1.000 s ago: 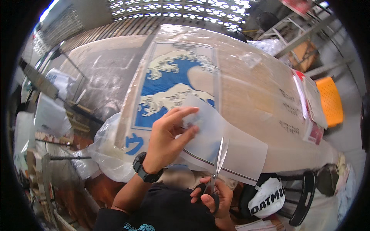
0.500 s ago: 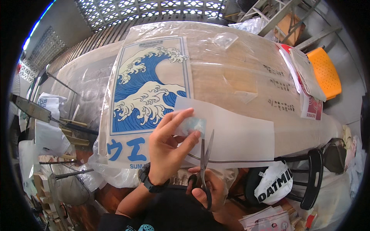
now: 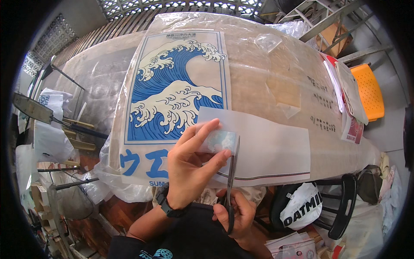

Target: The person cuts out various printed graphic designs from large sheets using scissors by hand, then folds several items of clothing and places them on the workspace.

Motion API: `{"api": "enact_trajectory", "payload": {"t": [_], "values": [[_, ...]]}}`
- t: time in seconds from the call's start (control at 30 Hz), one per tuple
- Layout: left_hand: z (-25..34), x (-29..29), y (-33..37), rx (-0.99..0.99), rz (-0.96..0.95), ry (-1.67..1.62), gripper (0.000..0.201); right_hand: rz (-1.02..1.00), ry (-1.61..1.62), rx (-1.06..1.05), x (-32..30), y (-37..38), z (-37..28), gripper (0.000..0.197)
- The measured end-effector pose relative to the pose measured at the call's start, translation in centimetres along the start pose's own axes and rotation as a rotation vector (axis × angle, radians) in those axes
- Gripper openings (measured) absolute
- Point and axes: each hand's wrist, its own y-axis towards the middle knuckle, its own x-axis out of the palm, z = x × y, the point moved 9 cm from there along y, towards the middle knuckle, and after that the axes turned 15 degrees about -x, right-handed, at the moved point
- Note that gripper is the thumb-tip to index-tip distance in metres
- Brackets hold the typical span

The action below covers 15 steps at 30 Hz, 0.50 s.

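Note:
Between thumb and fingers my left hand (image 3: 192,155), a dark watch at its wrist, pinches a small printed piece (image 3: 222,141) in pale blue and white. A pair of scissors (image 3: 230,187) is in my right hand (image 3: 239,216), fingers in the handles, blades pointing up and almost together. The blade tips meet the right edge of the small piece, close to my left thumb. Behind both lies a large white sheet (image 3: 274,149) with a dark and red line along its near edge. Whether the blades are cutting through the piece is too small to tell.
A plastic-covered table (image 3: 254,82) carries a blue wave print (image 3: 172,95) left of the white sheet. Folded cloths (image 3: 351,93) and an orange perforated seat (image 3: 367,93) are at the right. A black chair (image 3: 345,207) and a black-and-white bag (image 3: 299,207) stand near right.
The scissor blades have come closer together and now sit at the small piece's right edge. My left thumb has spread slightly, and the piece faces the view more fully.

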Motion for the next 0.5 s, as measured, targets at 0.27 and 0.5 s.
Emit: {"api": "enact_trajectory", "payload": {"t": [0.27,0.5], "values": [[0.23,0.17,-0.25,-0.002,-0.006,-0.002,0.058,0.032,-0.069,-0.032,-0.35,0.44,-0.74,0.032],[0.05,0.32,-0.58,0.0,0.003,0.012,0.061,0.028,-0.083,-0.039,-0.55,0.33,-0.61,0.031]]}}
